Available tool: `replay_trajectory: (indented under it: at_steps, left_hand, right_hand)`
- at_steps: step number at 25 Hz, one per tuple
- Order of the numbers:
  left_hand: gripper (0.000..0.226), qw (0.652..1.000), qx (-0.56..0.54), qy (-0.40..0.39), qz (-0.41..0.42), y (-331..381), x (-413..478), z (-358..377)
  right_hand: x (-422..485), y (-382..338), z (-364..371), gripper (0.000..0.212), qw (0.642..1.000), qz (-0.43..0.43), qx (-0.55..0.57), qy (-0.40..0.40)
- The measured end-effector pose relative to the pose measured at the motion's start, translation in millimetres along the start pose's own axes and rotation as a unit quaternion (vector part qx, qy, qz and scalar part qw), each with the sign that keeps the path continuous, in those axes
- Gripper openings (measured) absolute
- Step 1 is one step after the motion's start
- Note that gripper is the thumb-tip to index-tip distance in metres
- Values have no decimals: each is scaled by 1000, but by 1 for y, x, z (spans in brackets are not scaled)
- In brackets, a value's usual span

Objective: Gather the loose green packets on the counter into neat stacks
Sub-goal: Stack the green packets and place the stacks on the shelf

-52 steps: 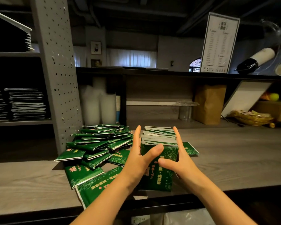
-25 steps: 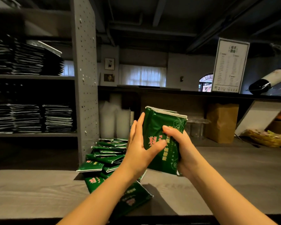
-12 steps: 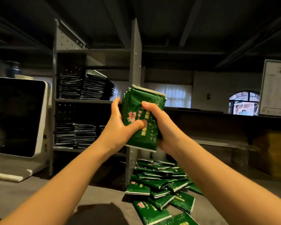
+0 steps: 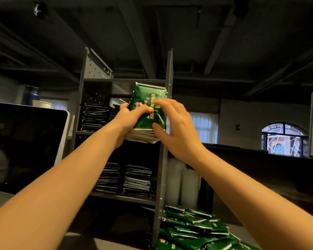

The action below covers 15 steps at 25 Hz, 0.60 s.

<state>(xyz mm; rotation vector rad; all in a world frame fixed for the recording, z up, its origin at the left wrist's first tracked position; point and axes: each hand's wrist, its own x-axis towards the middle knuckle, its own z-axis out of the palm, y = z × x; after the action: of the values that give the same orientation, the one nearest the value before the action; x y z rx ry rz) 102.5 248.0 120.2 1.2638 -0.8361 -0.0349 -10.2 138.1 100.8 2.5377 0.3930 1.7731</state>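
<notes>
The stack [image 4: 148, 105] has left the surface [image 4: 107, 243]. About 2 seconds ago it was being squared between both palms down there. Now it is raised to just 12 o'clock of centre, level with the upper shelf [image 4: 79, 132] of the grey rack [image 4: 168, 73].

The left hand [image 4: 132, 116] is clamped on the stack from its 9 o'clock side, thumb across the green front and fingers behind. The right hand [image 4: 177, 130] sits at the stack's 3 o'clock, thumb near the bottom edge and fingers spread over the front. It is motion-blurred, so I cannot tell whether it grips or only steadies. The stack tilts slightly, with its pale packet edges fanned at the bottom.

The view has swung up and to the left with the lift, so a monitor [image 4: 25, 141] now fills 9 o'clock. The loose packets [image 4: 192, 226] have dropped to 5 o'clock, still a jumbled heap on the surface, well apart from the hands.

Dark stacks [image 4: 137, 179] already fill the lower shelf at 6 o'clock, and more sit at 10 o'clock of the raised one. That suggests 1 bundle is finished and is probably headed for the shelf.

For the task, 1 neat stack is made, and most of the gathering still waits in that heap
</notes>
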Motion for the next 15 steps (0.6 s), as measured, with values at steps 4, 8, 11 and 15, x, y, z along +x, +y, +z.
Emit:
replay_trajectory:
  at_steps: [4, 8, 11, 15]
  left_hand:
    - [88, 996, -7, -61, -68, 1, 14, -4]
    - [35, 985, 21, -136, -107, -5, 19, -1]
    - [35, 980, 25, -154, -120, -7, 26, -4]
    - [41, 980, 42, -133, -138, -5, 34, -8]
  right_hand:
    - [-3, 10, 19, 72, 992, -47, -114, -39]
    - [-7, 18, 33, 94, 973, -44, -219, -50]
    - [-2, 19, 40, 104, 960, -47, -274, -47]
    - [7, 25, 47, 111, 948, -38, -313, -48]
